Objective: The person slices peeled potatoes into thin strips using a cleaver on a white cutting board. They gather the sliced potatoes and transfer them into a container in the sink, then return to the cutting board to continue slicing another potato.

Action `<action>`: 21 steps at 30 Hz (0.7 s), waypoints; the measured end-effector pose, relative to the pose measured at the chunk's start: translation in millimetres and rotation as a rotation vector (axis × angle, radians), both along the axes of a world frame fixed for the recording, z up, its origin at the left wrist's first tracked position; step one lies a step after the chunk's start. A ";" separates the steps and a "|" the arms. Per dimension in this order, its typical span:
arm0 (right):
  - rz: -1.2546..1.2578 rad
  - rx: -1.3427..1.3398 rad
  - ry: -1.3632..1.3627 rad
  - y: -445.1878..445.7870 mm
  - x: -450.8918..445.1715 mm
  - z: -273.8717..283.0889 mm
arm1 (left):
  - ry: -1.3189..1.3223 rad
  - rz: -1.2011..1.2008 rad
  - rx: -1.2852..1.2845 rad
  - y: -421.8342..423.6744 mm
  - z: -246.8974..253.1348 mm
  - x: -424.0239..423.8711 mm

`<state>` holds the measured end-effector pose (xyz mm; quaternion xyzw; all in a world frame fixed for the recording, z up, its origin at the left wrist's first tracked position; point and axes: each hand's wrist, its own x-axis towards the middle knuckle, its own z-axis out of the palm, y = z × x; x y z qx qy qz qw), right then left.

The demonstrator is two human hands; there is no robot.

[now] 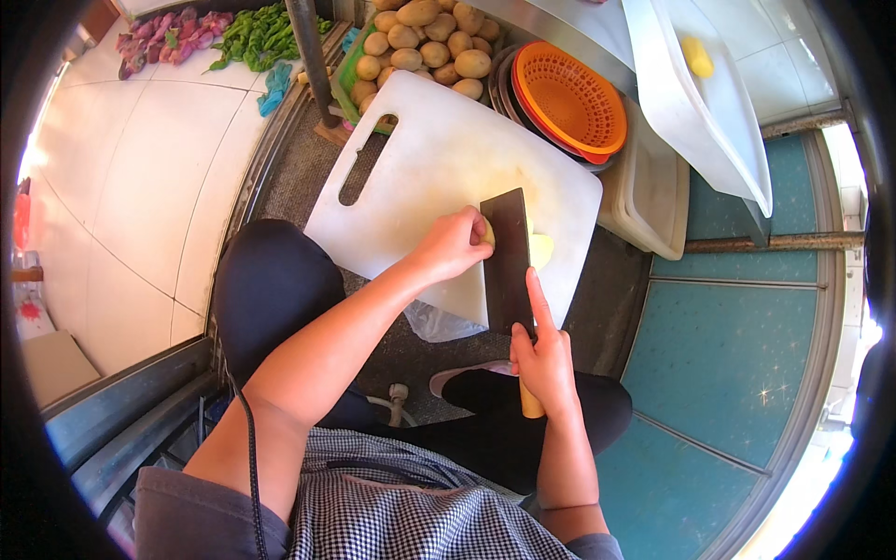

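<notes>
A white plastic cutting board with a slotted handle lies before me. My right hand grips the wooden handle of a cleaver, its index finger stretched along the blade. To the left of the blade, my left hand has its fingers closed on a piece of peeled potato, mostly hidden by the fingers. Pale yellow potato slices lie on the board at the blade's right side, partly covered by it.
Unpeeled potatoes fill a green basket behind the board. Stacked orange colanders stand beside it. A white tub at upper right holds a peeled potato. Green peppers and reddish-purple vegetables lie on tiles at upper left.
</notes>
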<state>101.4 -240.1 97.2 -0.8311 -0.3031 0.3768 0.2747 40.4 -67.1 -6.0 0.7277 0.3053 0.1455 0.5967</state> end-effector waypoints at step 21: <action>0.017 -0.016 -0.099 -2.7 -6.0 24.8 | 0.205 0.065 0.107 -8.2 17.7 3.8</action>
